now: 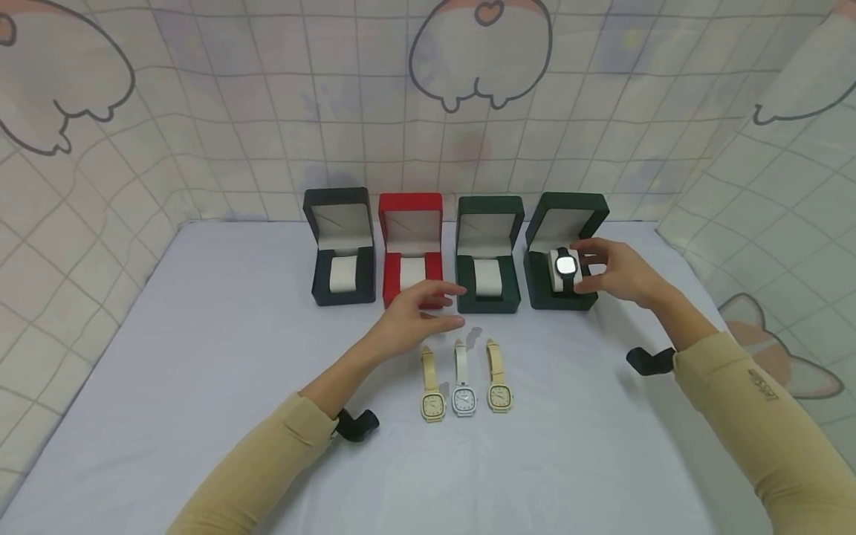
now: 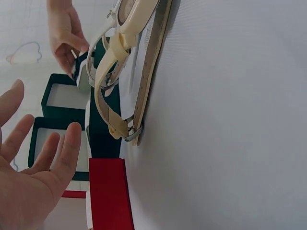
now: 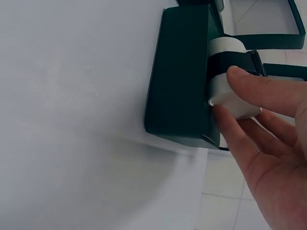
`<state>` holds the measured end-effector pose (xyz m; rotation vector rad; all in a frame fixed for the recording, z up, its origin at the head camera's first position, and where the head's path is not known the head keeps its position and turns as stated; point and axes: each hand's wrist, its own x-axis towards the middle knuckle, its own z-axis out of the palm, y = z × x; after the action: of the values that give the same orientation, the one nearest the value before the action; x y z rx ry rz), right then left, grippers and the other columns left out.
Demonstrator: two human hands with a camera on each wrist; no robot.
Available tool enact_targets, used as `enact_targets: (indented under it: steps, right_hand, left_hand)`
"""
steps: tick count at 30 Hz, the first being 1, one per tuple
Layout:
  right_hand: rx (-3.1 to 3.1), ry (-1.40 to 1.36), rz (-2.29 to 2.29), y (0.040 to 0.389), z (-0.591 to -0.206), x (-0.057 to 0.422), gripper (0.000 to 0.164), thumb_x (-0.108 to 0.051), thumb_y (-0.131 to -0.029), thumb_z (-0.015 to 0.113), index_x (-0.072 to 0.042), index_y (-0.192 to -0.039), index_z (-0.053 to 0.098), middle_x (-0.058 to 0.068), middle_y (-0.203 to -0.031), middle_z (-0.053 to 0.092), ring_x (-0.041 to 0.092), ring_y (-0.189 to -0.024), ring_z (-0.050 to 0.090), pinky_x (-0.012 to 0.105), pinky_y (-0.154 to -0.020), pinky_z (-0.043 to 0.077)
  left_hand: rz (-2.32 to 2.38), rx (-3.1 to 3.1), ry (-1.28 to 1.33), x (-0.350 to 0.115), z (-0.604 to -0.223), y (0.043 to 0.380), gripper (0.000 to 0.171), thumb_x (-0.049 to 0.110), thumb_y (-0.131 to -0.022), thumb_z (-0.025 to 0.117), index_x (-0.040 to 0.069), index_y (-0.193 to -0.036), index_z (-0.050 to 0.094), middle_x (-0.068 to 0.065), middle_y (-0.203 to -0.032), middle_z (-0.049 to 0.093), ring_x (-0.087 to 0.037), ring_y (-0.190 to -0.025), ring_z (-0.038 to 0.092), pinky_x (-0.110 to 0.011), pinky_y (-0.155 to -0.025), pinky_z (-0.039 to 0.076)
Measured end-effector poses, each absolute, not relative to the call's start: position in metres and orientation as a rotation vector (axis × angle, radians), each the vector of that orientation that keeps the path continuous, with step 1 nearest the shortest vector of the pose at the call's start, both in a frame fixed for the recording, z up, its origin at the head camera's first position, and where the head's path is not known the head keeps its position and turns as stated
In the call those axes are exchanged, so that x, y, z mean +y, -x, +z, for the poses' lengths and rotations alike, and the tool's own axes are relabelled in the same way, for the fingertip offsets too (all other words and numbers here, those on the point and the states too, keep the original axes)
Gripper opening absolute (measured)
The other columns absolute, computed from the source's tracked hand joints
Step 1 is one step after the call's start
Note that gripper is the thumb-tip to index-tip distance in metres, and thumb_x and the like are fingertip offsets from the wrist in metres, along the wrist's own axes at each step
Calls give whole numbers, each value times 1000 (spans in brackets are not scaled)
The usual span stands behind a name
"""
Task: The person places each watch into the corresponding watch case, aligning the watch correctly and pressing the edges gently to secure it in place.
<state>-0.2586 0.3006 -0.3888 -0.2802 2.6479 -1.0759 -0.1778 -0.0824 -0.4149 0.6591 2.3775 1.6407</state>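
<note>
At the far right, a black-banded watch (image 1: 565,269) with a bright face sits wrapped round a white cushion (image 3: 231,93) in a dark green watch box (image 1: 553,300). My right hand (image 1: 618,271) holds this cushion, thumb by the band and fingers along its end. My left hand (image 1: 409,316) hovers in front of the red watch box (image 1: 391,286), fingers spread and holding nothing. Near it on the cloth lie a yellow-strapped watch (image 1: 432,405), a white-strapped watch (image 1: 464,400) and another yellow-strapped watch (image 1: 498,396).
Left of the held box stand a second green box (image 1: 491,305) and, beyond the red one, a black box (image 1: 344,299). Their lids are raised and each has a white cushion inside. A white cloth (image 1: 568,461) covers the table, with patterned curtain (image 1: 267,111) behind and at the sides.
</note>
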Motion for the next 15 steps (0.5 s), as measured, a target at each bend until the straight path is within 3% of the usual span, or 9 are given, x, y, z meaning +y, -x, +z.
enact_targets:
  steps: [4, 11, 15]
  right_hand:
    - [2649, 279, -1047, 262, -389, 299, 74, -3, -87, 78, -3, -151, 42, 24, -149, 46, 42, -135, 45, 61, -104, 45]
    - [2611, 273, -1037, 265, -389, 298, 72, -3, -88, 77, -2, -151, 42, 24, -150, 44, 42, -135, 44, 61, -106, 43]
    - [2593, 279, -1018, 268, -390, 299, 75, -4, -87, 79, 1, -151, 41, 26, -145, 47, 42, -130, 46, 58, -104, 45]
  left_hand:
    - [1617, 2392, -674, -79, -415, 181, 48, 22, -92, 80, 19, -137, 63, -5, -138, 60, -25, -124, 60, -37, -96, 55]
    - [1589, 2399, -700, -74, -412, 185, 47, 21, -92, 80, 19, -136, 64, 4, -132, 62, -20, -122, 60, -37, -98, 53]
    - [1567, 2398, -700, -72, -409, 187, 47, 21, -93, 79, 19, -137, 63, -1, -135, 61, -22, -123, 58, -35, -96, 54]
